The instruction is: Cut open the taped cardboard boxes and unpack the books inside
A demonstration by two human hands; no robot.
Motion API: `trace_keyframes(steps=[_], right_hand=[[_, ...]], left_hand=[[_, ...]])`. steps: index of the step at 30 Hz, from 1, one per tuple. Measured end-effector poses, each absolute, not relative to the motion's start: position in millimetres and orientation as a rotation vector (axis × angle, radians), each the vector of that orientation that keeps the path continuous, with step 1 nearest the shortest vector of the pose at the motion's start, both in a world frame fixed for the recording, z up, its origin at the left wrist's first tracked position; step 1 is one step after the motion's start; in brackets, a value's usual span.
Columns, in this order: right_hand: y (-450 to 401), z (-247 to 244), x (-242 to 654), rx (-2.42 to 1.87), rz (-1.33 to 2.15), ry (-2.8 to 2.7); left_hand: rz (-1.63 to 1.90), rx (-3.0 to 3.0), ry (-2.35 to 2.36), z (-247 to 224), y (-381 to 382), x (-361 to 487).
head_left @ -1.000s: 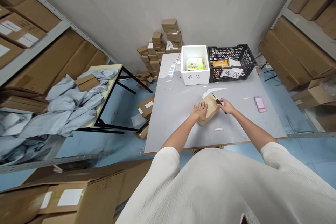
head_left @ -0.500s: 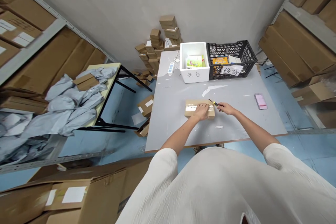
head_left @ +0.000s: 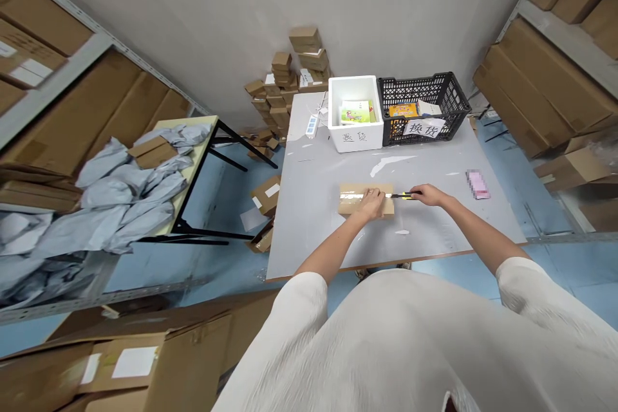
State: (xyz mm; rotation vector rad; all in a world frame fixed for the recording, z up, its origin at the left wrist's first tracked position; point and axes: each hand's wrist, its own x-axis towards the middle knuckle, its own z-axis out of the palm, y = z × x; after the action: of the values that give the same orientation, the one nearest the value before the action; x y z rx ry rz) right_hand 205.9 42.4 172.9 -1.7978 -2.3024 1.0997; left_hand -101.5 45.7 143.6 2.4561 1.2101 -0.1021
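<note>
A small brown cardboard box [head_left: 350,200] lies on the grey table [head_left: 304,225], with shiny clear tape running along its top. My left hand [head_left: 371,203] holds it from above, fingers bent over the tape near its right half. In my right hand [head_left: 427,195] is a black and yellow utility knife [head_left: 404,196], gripped at the handle. The knife lies nearly level and points left, its tip at the box's right end, close to my left fingers. Whether the blade cuts into the tape is too small to tell.
A white foam box [head_left: 360,141] and a black plastic crate [head_left: 447,106], both holding books, stand at the table's back. Nearby are a power strip [head_left: 311,126] and a pink phone [head_left: 477,184]. Grey mailing bags [head_left: 113,187] cover a side table; stacked cartons [head_left: 306,45] stand behind.
The knife has swung from a slant to nearly level, and my right hand has moved slightly right and up. My left hand stays on the box.
</note>
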Motion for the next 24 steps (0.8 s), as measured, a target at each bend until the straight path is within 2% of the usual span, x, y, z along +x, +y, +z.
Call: trace_keyframes(steps=[8,18,21,24], right_hand=[[64,172,187,-1.775,0.752,-2.599],[67,163,180,-1.75,0.63,-2.741],[65,160,177,-1.754,0.683,-2.699],[63,158,182,-1.782,0.897,-2.593]], left_hand=[[-0.068,2.472,1.219,146,40,-101],[-0.037,2.47,1.22,144,39,-102],[-0.014,2.461,1.218,141,39,-103],[-0.004,2.44,1.222,138,40,-103]])
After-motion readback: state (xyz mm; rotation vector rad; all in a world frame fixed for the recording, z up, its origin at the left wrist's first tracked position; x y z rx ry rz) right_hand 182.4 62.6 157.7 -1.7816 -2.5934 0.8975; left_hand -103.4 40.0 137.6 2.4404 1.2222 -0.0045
